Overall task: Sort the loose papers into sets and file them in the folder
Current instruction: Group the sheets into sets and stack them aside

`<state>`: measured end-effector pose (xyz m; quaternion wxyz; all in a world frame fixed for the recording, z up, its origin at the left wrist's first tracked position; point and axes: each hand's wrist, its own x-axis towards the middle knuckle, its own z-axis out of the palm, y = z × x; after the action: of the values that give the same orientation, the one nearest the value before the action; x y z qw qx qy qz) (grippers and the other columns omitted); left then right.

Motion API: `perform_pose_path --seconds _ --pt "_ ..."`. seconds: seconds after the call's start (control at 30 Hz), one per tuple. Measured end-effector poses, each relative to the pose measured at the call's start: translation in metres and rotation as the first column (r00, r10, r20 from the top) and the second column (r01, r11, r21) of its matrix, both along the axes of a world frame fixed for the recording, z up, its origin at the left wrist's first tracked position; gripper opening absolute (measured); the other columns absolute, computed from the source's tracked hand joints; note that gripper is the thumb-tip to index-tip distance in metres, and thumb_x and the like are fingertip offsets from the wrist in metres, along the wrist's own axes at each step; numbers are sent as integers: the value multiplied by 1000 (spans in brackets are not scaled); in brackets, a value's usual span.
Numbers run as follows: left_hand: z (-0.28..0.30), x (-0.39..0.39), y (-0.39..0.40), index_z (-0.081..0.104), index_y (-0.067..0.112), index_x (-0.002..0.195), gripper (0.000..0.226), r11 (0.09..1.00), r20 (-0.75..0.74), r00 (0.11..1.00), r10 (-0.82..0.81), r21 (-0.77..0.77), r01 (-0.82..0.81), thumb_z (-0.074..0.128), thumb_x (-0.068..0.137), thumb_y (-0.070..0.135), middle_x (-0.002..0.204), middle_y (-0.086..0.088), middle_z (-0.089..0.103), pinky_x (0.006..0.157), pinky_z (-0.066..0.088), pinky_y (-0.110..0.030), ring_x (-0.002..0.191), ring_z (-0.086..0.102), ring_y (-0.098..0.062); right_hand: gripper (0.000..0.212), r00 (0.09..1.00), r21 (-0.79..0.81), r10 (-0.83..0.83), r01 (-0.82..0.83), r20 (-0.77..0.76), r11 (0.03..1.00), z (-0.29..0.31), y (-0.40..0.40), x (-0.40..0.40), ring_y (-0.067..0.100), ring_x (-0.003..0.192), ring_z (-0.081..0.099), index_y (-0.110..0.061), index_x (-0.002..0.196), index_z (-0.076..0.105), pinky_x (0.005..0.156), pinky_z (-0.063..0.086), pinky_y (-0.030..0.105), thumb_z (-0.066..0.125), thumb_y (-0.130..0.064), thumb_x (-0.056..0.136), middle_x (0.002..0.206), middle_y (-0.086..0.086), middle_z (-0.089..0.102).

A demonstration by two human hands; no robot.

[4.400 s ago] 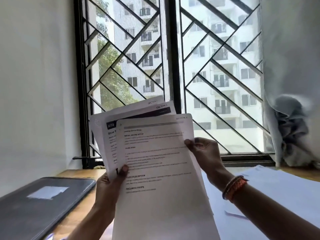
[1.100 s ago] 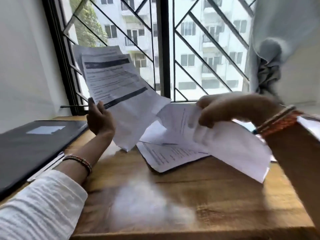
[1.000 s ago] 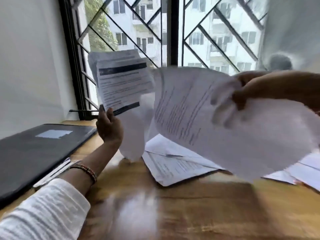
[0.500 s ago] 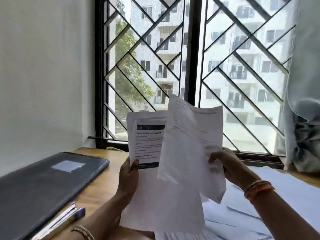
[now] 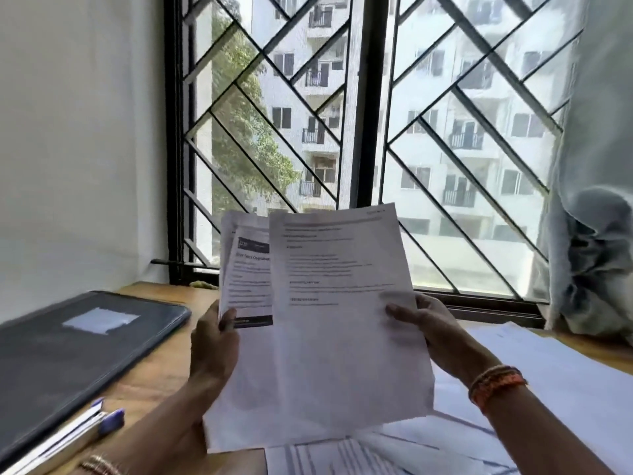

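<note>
I hold printed papers upright in front of the window. My left hand (image 5: pixel 212 347) grips a small stack of sheets (image 5: pixel 245 269) with a dark header bar, thumb on the front. My right hand (image 5: pixel 424 330) pinches the right edge of a single text sheet (image 5: pixel 339 303) that overlaps the stack in front. More loose papers (image 5: pixel 548 389) lie flat on the wooden table at the right and below the held sheets. The dark folder (image 5: pixel 78 344) lies closed on the table at the left, a pale label on its cover.
Pens with blue caps (image 5: pixel 109 419) lie by the folder's near edge. A barred window (image 5: pixel 370 132) stands behind the table, a bunched curtain (image 5: pixel 596 262) at the right, a white wall at the left. Bare wood (image 5: pixel 161 371) shows between folder and papers.
My right hand picked a sheet off the table pile, swung it up and turned it flat to face me in front of the left hand's stack. The view has tilted up.
</note>
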<state>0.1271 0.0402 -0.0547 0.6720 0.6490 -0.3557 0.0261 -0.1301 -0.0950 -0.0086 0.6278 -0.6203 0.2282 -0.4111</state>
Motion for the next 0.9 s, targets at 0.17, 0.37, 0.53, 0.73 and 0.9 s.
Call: perform_pose_path --seconds 0.17,0.37,0.53,0.73,0.9 --pt "1 -5 -1 59 5 118 25 999 -22 1000 -12 -39 11 43 99 9 100 -6 64 66 43 -21 87 59 -24 27 1000 9 11 -11 15 1000 -3 1 0 23 66 68 -4 93 72 60 59 32 78 -10 68 89 16 71" --pt "-2 -4 -5 61 8 115 24 997 11 999 -51 -60 52 44 98 9 99 -6 67 72 47 -27 89 62 -28 29 999 10 26 -26 45 1000 -3 -1 -3 24 72 70 -6 94 73 63 59 32 78 -8 66 93 16 72" --pt "-1 -7 -5 62 11 113 23 997 -5 998 -65 -38 65 45 98 9 97 -8 68 73 47 -32 86 62 -30 42 1000 17 -19 19 -13 1000 -5 -4 -9 22 71 69 -4 101 70 61 57 31 76 -13 61 92 14 72" --pt "2 -15 6 58 10 120 27 975 -85 988 -126 172 140 44 97 12 112 -12 64 92 50 -46 103 60 -34 21 717 -520 -650 466 -251 716 10 -5 -44 18 76 63 -7 101 73 56 48 16 60 -5 85 91 11 69" --pt "6 -36 -5 53 0 127 31 941 -163 965 -204 240 239 41 99 5 118 -13 57 84 42 -33 100 55 -27 36 162 -906 -987 420 19 52 61 2 -127 43 103 59 -13 115 67 85 47 44 46 -16 85 106 26 65"
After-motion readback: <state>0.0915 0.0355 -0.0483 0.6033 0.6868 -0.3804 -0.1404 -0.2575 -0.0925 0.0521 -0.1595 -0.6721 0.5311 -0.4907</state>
